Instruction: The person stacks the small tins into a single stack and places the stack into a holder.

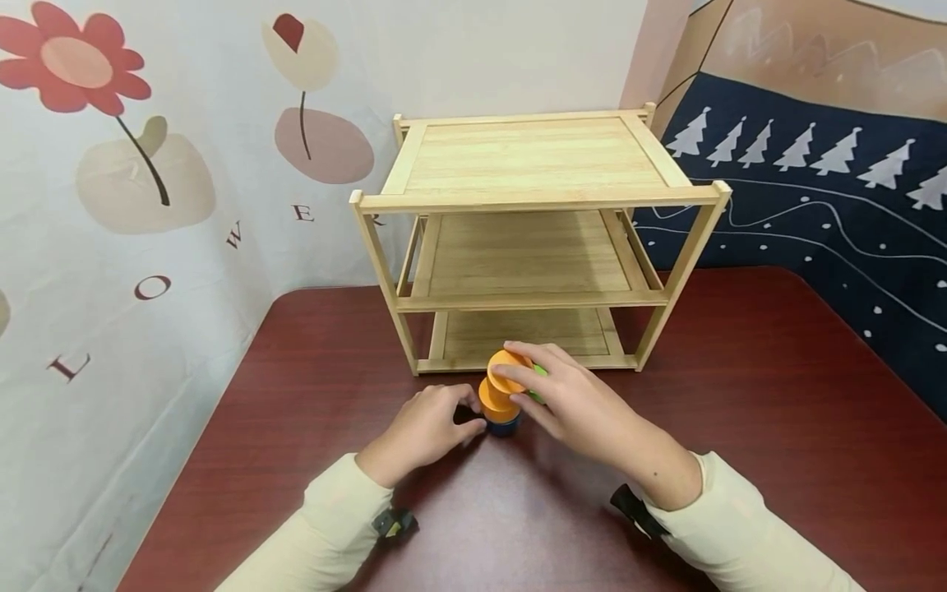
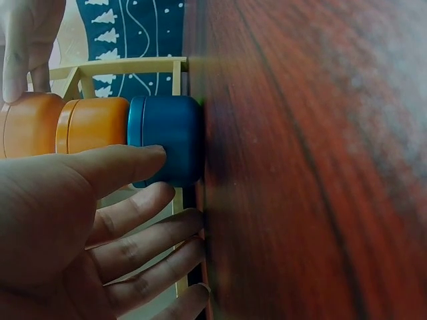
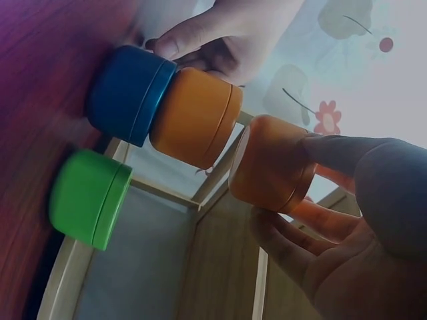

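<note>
My right hand (image 1: 584, 403) (image 3: 347, 240) grips an orange jar (image 1: 506, 374) (image 3: 270, 163) between thumb and fingers. In the right wrist view that jar is tilted, with a gap between it and a second orange jar (image 1: 496, 403) (image 2: 98, 125) (image 3: 195, 117). The second one stands on a dark blue jar (image 1: 503, 427) (image 2: 175, 130) (image 3: 128, 95), which is on the table. At the left side of the stack, my left hand (image 1: 425, 427) (image 2: 87, 227) has its thumb against the blue jar, its fingers loosely extended. A green jar (image 1: 540, 383) (image 3: 88, 197) stands beside the stack, partly hidden by my right hand in the head view.
A three-tier wooden shelf (image 1: 533, 200) stands on the dark red table (image 1: 740, 427) just behind the jars. Behind it hang a pale cloth (image 1: 222, 99) with flower prints and a navy one (image 1: 814, 214) with white trees.
</note>
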